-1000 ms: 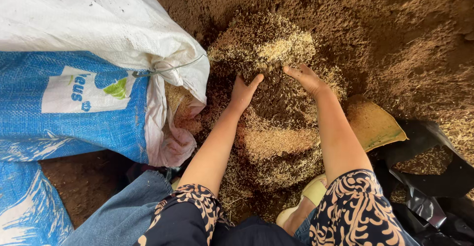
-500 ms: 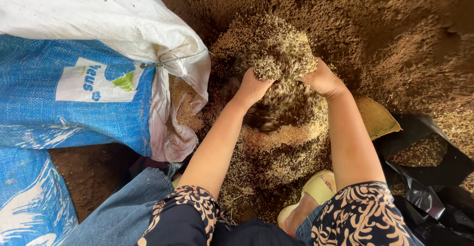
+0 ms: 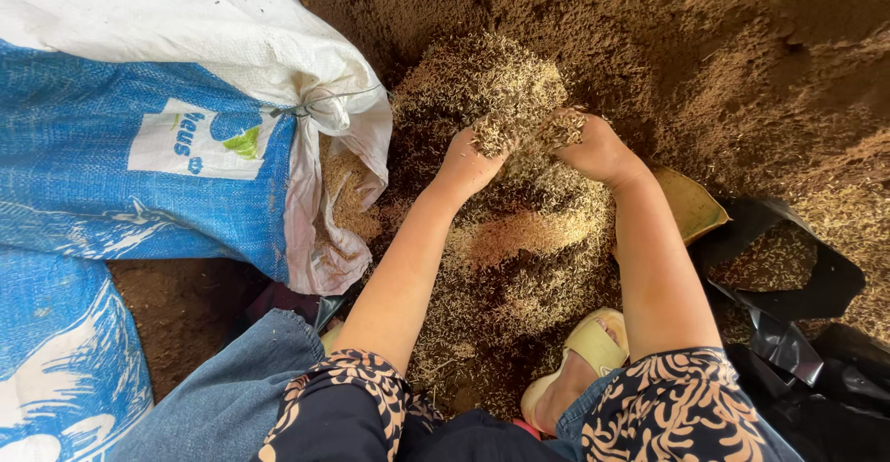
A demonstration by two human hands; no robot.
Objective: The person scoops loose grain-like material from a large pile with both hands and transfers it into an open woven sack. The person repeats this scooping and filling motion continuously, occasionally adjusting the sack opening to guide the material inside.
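A heap of pale rice husks point(image 3: 505, 249) lies on dark brown soil point(image 3: 742, 45) in front of me. My left hand point(image 3: 466, 164) and my right hand point(image 3: 598, 150) are cupped together at the top of the heap, closed around a scoop of husks point(image 3: 524, 128) that spills between them. Both forearms reach forward from patterned dark sleeves. A tied white and blue woven sack point(image 3: 185, 147) lies just left of my left hand.
A second blue woven sack point(image 3: 56, 360) sits at the lower left. Black plastic sheeting point(image 3: 797, 323) with some husks on it lies at the right. A yellow sandal point(image 3: 584, 355) on a foot shows between my arms. A tan flat piece point(image 3: 691, 204) peeks from behind my right arm.
My hands, spread flat on the husks a second ago, have drawn together and closed around a scoop of husks, lifting it slightly.
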